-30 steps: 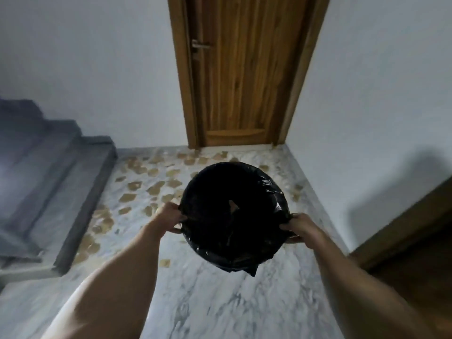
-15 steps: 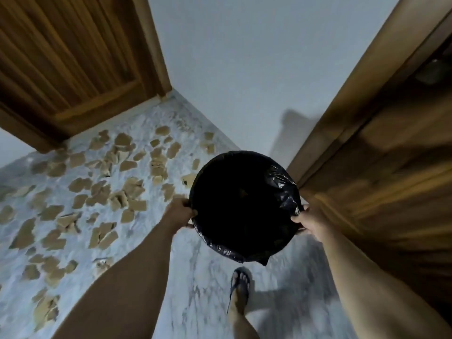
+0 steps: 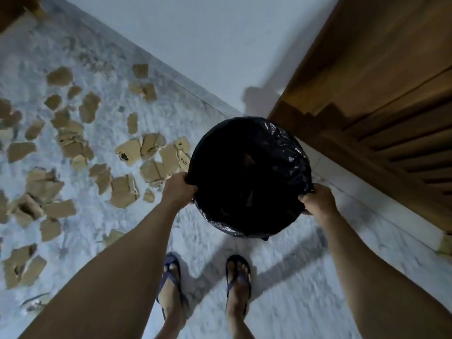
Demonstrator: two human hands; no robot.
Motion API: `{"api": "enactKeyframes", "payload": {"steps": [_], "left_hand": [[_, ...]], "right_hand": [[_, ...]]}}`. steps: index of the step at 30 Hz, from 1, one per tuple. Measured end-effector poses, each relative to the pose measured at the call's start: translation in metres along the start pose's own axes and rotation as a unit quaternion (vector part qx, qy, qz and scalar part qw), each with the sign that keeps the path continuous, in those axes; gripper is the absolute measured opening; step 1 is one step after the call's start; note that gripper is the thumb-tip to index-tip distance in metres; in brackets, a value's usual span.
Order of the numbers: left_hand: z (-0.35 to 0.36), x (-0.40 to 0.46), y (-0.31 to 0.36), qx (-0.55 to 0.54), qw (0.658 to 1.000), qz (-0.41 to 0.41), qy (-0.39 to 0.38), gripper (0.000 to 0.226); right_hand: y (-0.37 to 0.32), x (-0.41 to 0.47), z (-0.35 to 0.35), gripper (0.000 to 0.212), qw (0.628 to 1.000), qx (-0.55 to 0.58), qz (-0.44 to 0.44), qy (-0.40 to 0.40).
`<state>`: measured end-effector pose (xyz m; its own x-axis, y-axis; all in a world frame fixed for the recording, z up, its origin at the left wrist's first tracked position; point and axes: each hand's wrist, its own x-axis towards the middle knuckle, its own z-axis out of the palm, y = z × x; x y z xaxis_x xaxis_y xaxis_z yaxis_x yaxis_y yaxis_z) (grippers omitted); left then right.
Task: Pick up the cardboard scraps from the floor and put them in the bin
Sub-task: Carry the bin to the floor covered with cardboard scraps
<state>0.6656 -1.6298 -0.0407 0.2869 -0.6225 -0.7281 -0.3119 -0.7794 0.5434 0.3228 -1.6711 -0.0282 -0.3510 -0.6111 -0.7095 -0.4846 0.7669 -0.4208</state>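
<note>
I hold a round bin (image 3: 249, 177) lined with a black plastic bag in front of me, above the floor. My left hand (image 3: 178, 189) grips its left rim and my right hand (image 3: 316, 200) grips its right rim. Its inside is dark; I cannot tell what it holds. Several brown cardboard scraps (image 3: 124, 190) lie scattered over the white marble floor (image 3: 281, 297) to the left of the bin, the nearest ones just beside its left rim.
A wooden door (image 3: 381, 94) stands close on the right, a white wall (image 3: 208, 37) runs behind the bin. My feet in blue flip-flops (image 3: 171, 285) stand below the bin. A small cardboard piece (image 3: 445, 243) lies at the right edge.
The view has swung from the far door down and right to the floor at my feet. The bin stays in both hands and now hangs nearer the right door.
</note>
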Motion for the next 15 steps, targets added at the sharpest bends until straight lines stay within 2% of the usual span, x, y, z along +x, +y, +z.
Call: {"api": "enactKeyframes", "payload": {"steps": [4, 8, 15], "left_hand": [[0.012, 0.039, -0.016, 0.038, 0.999, 0.009, -0.005, 0.028], [0.014, 0.053, -0.019, 0.057, 0.998, 0.007, -0.001, 0.033], [0.016, 0.061, -0.013, 0.056, 0.998, 0.011, -0.003, 0.035]], "right_hand": [[0.018, 0.028, 0.023, 0.020, 1.000, -0.012, 0.004, 0.022], [0.027, 0.043, 0.038, 0.023, 1.000, -0.014, 0.011, 0.025], [0.019, 0.050, 0.040, 0.015, 0.999, -0.024, 0.004, 0.035]]}}
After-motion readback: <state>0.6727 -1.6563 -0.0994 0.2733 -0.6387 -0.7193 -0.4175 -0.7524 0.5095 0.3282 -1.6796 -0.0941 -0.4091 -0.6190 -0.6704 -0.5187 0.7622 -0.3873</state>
